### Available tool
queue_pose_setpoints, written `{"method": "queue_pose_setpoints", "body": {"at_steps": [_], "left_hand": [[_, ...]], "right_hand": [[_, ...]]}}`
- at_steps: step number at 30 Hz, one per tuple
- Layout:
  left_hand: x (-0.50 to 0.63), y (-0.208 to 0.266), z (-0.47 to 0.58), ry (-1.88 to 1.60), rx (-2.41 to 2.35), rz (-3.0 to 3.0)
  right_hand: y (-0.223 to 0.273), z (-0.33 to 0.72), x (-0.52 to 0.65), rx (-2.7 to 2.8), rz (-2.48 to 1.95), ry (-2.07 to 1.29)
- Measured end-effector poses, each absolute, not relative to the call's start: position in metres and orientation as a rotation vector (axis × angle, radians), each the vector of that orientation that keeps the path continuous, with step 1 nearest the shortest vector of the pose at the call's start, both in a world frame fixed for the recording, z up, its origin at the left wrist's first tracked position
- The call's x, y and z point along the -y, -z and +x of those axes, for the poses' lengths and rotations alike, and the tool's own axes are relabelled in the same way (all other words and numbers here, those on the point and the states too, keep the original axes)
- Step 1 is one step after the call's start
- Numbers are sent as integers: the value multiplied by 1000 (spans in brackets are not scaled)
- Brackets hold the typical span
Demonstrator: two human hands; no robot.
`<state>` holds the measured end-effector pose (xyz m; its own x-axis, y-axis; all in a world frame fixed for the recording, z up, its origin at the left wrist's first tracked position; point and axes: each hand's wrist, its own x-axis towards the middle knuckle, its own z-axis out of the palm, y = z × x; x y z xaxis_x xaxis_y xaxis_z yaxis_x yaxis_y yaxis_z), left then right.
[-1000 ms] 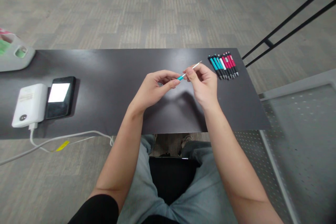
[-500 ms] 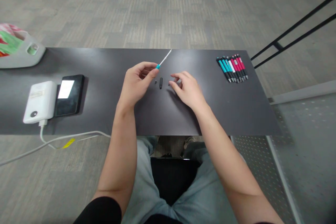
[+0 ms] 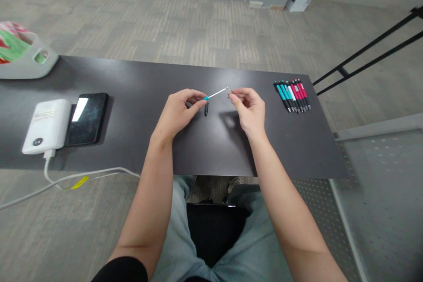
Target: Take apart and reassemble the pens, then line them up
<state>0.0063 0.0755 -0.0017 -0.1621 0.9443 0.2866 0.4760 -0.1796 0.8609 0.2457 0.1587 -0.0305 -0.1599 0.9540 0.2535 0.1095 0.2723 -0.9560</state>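
My left hand (image 3: 181,109) is closed on a disassembled pen's teal barrel (image 3: 205,98), most of it hidden by the fingers. A thin white refill (image 3: 217,93) sticks out of the barrel, pointing right and slightly away from me. Close to the refill's tip, my right hand (image 3: 250,108) is raised over the table with thumb and fingertips pinched together. Something tiny and dark shows at those fingertips, too small to name. Just beyond my left thumb, a short black pen piece (image 3: 206,109) lies on the dark table (image 3: 211,150).
Several teal, white and red pens (image 3: 292,96) lie in a row at the right. To the left are a black phone (image 3: 88,121), a white power bank (image 3: 47,125) with a cable (image 3: 99,171), and a white basket (image 3: 42,64) with colourful contents.
My right hand has lifted from the table and closed its fingertips in a pinch. My left hand has turned the refill lower and more to the right, towards it.
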Motion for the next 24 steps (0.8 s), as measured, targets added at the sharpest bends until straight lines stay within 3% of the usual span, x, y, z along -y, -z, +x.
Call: {"method": "queue_pose_setpoints", "body": {"at_steps": [4, 24], "left_hand": [[-77, 2, 8, -1352, -1532, 1667], [-77, 2, 12, -1343, -1482, 1638]], "right_hand": [[32, 248, -166, 1327, -985, -1031], [29, 249, -166, 1365, -1005, -1021]]}}
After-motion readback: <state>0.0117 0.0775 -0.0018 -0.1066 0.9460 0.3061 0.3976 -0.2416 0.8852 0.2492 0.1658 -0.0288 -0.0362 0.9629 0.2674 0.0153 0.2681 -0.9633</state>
